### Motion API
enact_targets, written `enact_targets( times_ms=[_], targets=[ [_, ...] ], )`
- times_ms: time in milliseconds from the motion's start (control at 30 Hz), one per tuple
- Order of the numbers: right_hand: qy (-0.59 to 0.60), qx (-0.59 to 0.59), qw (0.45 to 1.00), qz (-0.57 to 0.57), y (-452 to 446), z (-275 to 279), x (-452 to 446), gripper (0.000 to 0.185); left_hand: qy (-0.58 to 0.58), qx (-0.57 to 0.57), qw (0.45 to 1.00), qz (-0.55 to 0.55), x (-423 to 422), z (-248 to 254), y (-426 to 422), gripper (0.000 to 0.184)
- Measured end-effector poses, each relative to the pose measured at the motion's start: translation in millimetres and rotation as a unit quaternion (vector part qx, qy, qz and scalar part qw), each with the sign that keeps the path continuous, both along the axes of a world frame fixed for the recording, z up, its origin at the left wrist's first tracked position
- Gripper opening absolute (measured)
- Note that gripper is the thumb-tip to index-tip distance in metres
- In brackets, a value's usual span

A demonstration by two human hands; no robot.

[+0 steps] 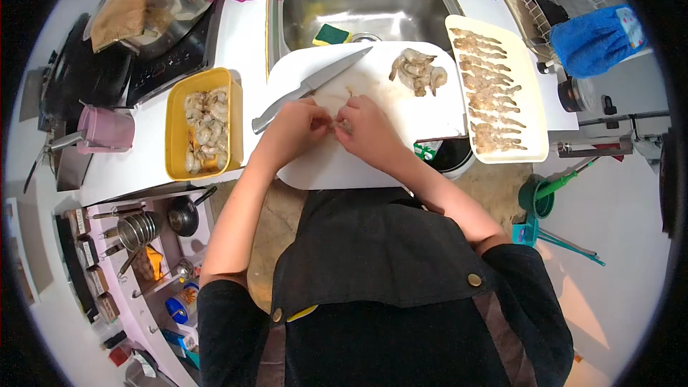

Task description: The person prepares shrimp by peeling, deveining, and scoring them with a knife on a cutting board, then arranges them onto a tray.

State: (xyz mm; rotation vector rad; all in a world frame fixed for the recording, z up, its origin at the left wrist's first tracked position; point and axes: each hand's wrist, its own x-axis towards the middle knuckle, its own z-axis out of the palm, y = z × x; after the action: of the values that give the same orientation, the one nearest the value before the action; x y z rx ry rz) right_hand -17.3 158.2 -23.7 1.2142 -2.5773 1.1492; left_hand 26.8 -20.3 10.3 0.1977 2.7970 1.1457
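"Where was the shrimp [345, 127]?"
"Over the cutting board [419, 118], pinched in the right hand [368, 131]."
"And the left hand [292, 129]?"
"Curled close beside it; I couldn't tell whether it gripped anything."

A kitchen, shown by the steel sink [401, 1], knife [322, 80] and frying pan [183, 218].

In front of the person [387, 258] lies the white rounded cutting board [433, 118], with the rectangular steel sink [401, 3] beyond. A long steel-bladed knife [313, 87] slants across the board's left side; a heap of greyish curled shrimp [416, 74] sits at its far right. I see the yellow rectangular tub [235, 129], loose shrimp [206, 129] inside, to the left, and the pale oblong tray [532, 104], lined with straightened shrimp [491, 94], on the right.
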Motion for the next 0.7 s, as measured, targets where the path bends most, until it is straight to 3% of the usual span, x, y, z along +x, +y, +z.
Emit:
enact_targets(
  times_ms=[333,600,700],
  targets=[
    [-0.033,0.065,0.997,0.027,-20.0,-4.4,2.4,0.011,0.037,-0.032,0.998,-0.043,-5.1,-3.2,-4.0,0.014],
    [0.006,0.008,0.999,0.037,-21.2,-15.3,-0.5,0.007,0.074,-0.047,0.993,-0.079,-9.3,-11.6,-13.5,0.015],
    [-0.009,-0.034,0.999,0.03,-17.8,-10.2,-7.7,0.005,-0.003,0.069,0.997,0.016,-3.3,-2.0,-19.1,0.014]
  ],
)
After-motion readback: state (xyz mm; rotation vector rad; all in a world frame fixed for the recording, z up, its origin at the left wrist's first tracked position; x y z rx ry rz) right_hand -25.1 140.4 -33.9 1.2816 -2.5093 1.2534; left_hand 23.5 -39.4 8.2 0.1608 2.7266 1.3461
